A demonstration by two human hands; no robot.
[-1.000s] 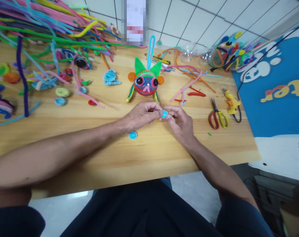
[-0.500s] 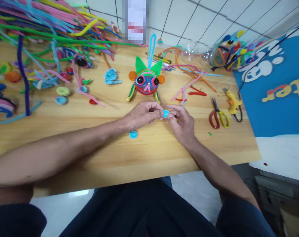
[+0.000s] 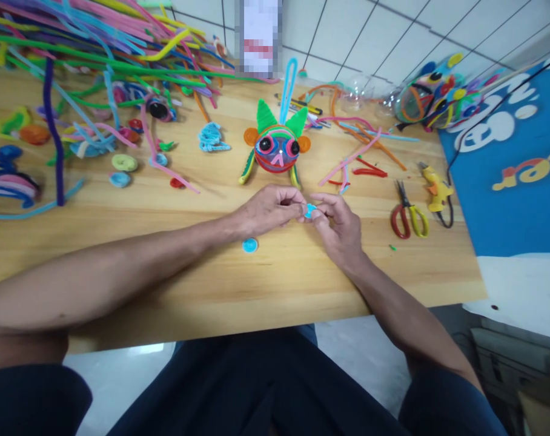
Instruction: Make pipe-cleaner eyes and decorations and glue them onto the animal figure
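Note:
Between the fingertips of my left hand [image 3: 275, 209] and my right hand [image 3: 338, 227] is a small light-blue coil of pipe cleaner [image 3: 310, 211]. Both hands pinch it from opposite sides, and the fingers partly cover it. A second flat blue pipe-cleaner disc [image 3: 250, 245] lies on the table below my left wrist. Just beyond my hands stands a round craft figure [image 3: 277, 148] with green ears, black-and-pink eyes, orange side discs and a blue loop on top.
Scissors [image 3: 407, 212] and a yellow glue gun [image 3: 437, 189] lie at the right. Many loose pipe cleaners [image 3: 88, 36] are heaped at the back left. Finished-looking figures [image 3: 443, 97] stand at the back right, near clear plastic balls [image 3: 357, 94]. Wooden table [image 3: 211, 297] underneath.
The whole view has shifted slightly, so things appear a little further right. Both hands keep their pinch on the blue coil, which looks slightly turned.

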